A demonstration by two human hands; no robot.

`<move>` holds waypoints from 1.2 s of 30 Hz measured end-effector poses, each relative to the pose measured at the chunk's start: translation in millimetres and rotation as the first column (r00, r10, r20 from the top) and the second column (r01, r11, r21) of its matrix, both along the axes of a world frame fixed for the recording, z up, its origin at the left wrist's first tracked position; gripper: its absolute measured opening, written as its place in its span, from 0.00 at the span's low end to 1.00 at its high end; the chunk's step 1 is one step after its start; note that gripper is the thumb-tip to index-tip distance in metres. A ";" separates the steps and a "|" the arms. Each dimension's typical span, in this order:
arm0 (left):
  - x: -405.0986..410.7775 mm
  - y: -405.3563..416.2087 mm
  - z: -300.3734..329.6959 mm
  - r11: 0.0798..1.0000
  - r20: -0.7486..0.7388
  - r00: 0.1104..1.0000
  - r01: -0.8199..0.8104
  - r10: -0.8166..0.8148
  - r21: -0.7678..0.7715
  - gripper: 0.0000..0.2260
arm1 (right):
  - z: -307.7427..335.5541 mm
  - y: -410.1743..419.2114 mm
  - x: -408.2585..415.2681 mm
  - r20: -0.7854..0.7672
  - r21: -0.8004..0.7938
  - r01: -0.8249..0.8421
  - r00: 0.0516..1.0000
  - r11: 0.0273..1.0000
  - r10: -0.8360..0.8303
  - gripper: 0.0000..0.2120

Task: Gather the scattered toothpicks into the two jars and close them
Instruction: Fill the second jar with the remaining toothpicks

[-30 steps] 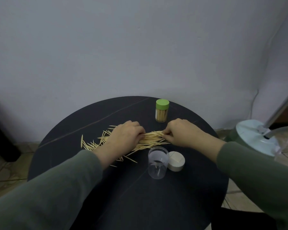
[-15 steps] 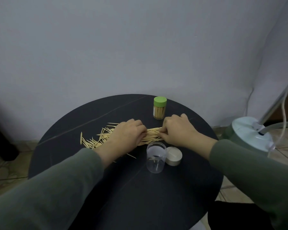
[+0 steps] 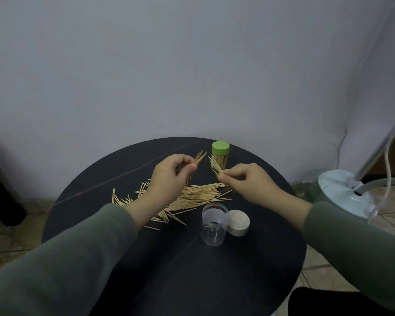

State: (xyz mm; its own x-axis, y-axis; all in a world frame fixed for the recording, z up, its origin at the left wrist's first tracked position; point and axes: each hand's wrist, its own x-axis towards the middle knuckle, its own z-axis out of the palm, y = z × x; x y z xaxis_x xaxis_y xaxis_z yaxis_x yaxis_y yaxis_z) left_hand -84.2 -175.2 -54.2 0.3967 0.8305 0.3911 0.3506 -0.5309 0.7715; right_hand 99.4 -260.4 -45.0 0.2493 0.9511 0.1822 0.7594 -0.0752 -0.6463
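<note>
Left hand (image 3: 169,176) fingers pinching a toothpick bundle (image 3: 199,158), right hand (image 3: 249,183) fingers pinching another, toothpick pile (image 3: 192,197) beneath both

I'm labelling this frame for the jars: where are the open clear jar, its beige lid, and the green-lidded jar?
open clear jar (image 3: 214,226), head view, on its transparent wall.
beige lid (image 3: 238,222), head view, on its top face.
green-lidded jar (image 3: 220,148), head view, on the green cap.

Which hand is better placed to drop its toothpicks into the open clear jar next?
Probably the right hand. It pinches a small bunch of wooden toothpicks and sits nearer the open clear plastic jar, with nothing between. The left hand also holds toothpicks but is farther, beyond the scattered pile.
</note>
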 end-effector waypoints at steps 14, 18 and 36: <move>1.4 -42.9 29.0 0.850 0.356 0.928 0.275 -0.113 -0.449 0.05 | 3.3 -29.6 -16.9 -0.415 0.156 -0.069 0.901 0.985 0.129 0.13; 0.5 -51.6 17.9 0.806 0.326 0.940 0.272 -0.105 -0.526 0.06 | -6.2 -38.6 -22.8 -0.471 0.098 -0.122 0.869 0.988 0.154 0.12; -8.8 -57.9 -8.0 0.770 0.391 0.889 0.419 -0.240 -0.481 0.06 | -15.9 -48.7 -35.1 -0.595 0.189 -0.209 0.753 0.960 0.281 0.10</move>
